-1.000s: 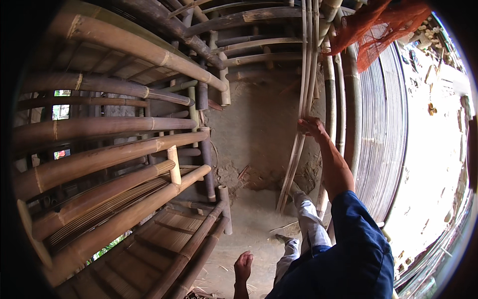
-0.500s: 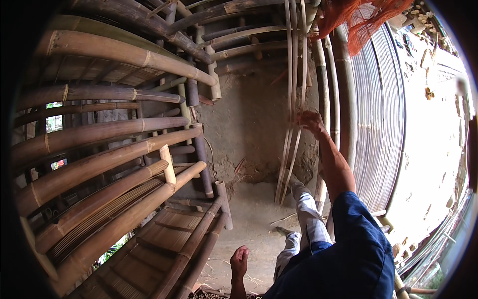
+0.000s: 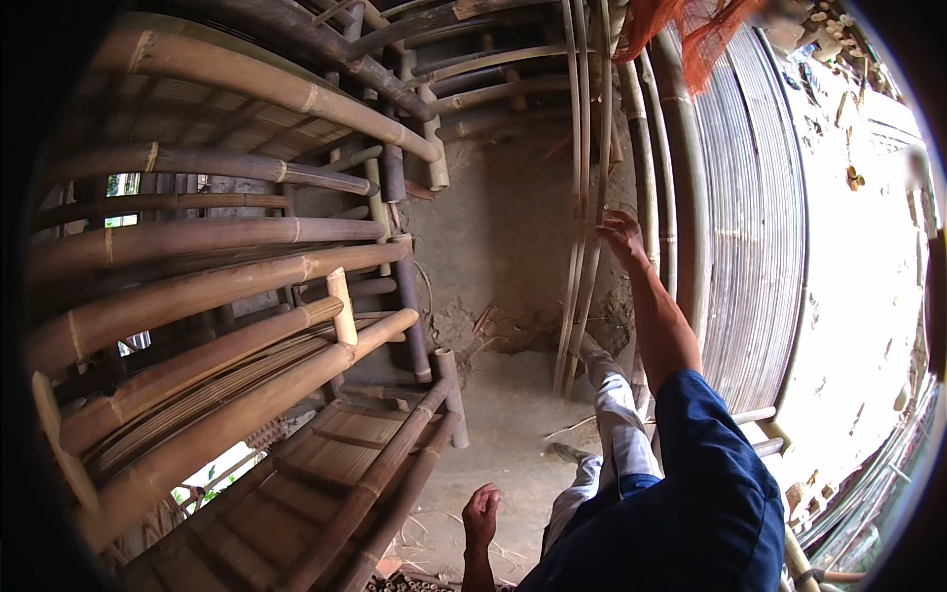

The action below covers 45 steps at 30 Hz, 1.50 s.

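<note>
Long, thin, pale bamboo strips (image 3: 575,197) run from the top of the head view down toward my feet. My right hand (image 3: 623,240) reaches forward to the rightmost strip, its thumb and fingertips closed on the edge, and that strip bends slightly there. Part of the grip is hard to make out. Low in the view, my left hand (image 3: 480,513) hangs beside my body, fingers curled together around nothing visible. It is nearest to the rails of a low bamboo bench (image 3: 367,490).
Thick bamboo-pole furniture (image 3: 237,233) fills the left side. Upright-looking poles (image 3: 646,138) and a slatted bamboo panel (image 3: 755,237) line my right. Orange netting (image 3: 705,39) hangs at the top right. The dirt floor (image 3: 493,237) lies ahead of my feet.
My view has shifted slightly, so the furniture sits a little higher and further right. My right hand stays at the strips, with its fingers a little more extended. My left hand remains curled.
</note>
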{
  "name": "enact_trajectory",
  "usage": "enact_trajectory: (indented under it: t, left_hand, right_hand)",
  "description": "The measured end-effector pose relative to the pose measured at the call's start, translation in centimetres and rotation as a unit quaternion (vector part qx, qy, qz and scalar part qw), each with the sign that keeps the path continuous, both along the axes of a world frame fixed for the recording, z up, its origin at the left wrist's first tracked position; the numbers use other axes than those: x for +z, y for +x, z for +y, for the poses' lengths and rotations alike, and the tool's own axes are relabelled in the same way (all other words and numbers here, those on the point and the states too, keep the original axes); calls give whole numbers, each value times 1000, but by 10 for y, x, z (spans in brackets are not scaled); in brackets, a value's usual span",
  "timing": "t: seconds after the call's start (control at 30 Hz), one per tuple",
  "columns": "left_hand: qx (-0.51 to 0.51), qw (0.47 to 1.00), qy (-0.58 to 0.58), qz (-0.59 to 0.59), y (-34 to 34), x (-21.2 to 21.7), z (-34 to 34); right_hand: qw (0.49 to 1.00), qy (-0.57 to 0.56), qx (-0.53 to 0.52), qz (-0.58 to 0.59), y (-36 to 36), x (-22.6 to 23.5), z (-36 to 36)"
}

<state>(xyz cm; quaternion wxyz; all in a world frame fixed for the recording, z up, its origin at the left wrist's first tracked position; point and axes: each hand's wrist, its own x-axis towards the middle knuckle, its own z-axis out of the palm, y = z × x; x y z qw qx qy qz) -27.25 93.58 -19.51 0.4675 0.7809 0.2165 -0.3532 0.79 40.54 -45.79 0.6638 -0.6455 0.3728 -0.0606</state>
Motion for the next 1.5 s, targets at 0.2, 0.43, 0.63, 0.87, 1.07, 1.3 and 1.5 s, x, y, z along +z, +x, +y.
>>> enact_trajectory:
  t: [0.2,0.43,0.63,0.87,1.07,1.3,1.5]
  left_hand:
    - [-53,997,-6,-47,-36,-2,23]
    - [-67,987,0,-148,-152,-36,86]
    - [-208,964,70,-147,-228,7,97]
    - [-304,946,28,-112,-305,-8,81]
    - [-285,941,-45,-174,-311,-38,-30]
    - [-132,936,-7,-325,-310,-71,-196]
    - [-70,912,228,-335,-311,-107,-290]
  right_hand:
    - [999,-47,-15,-23,-116,-21,16]
    - [958,-226,174,-29,-291,189,182]
    - [869,-408,280,26,-506,253,234]
    - [863,-436,245,71,-618,230,231]
    - [865,-443,216,95,-679,206,175]
    - [779,-493,378,83,-685,148,70]
    - [689,-516,509,-24,-629,66,6]
